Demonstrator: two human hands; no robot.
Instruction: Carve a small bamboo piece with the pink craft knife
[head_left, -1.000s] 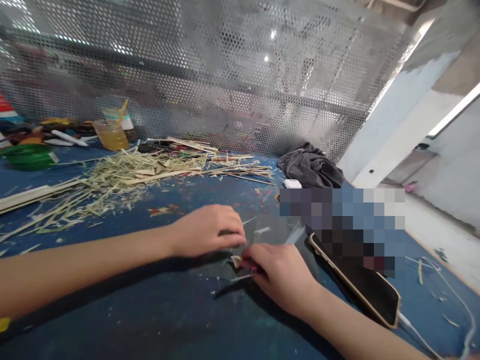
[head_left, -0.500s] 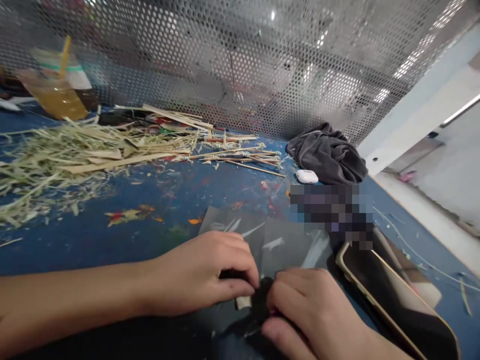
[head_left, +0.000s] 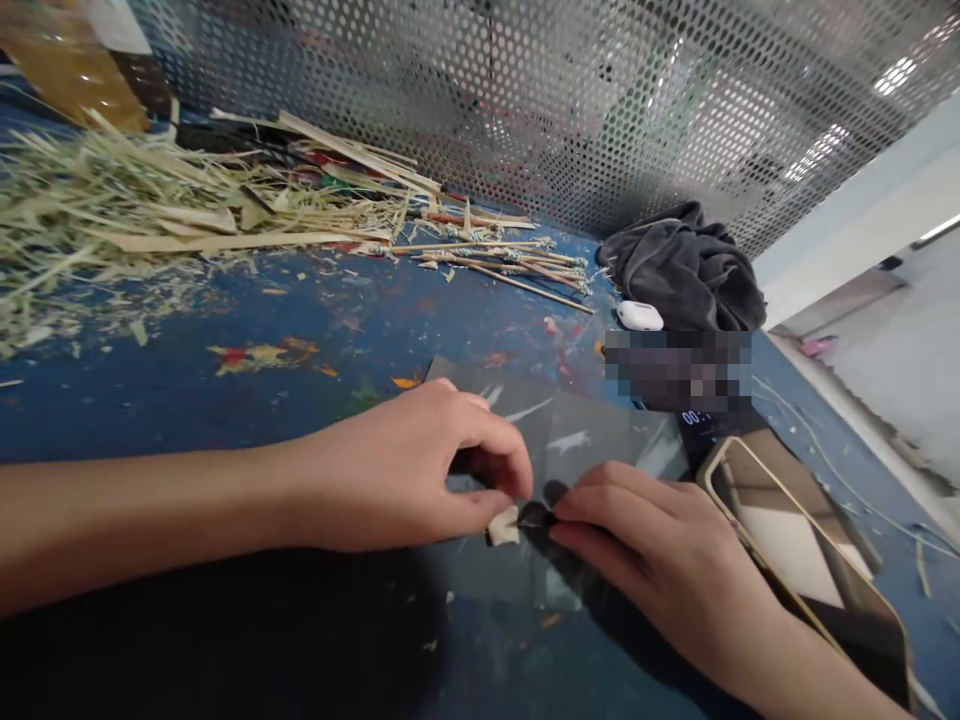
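My left hand [head_left: 420,470] rests on the blue table [head_left: 225,400], its thumb and fingers pinched on a small pale scrap [head_left: 503,526]. My right hand [head_left: 660,560] meets it from the right, fingers pressed together on a small dark piece [head_left: 536,515] right beside the scrap. Both hands work over a dark glossy sheet [head_left: 585,440] lying flat on the table. What the dark piece is cannot be made out.
A phone [head_left: 810,540] lies by my right wrist. A grey cloth [head_left: 686,265] and a white earbud case [head_left: 639,316] sit behind it. Straw and bamboo slivers [head_left: 187,220] are heaped at the back left before a perforated metal screen [head_left: 525,100].
The view has moved closer and lower over the table. My hands have drawn together, and the pale scrap now shows between the fingertips.
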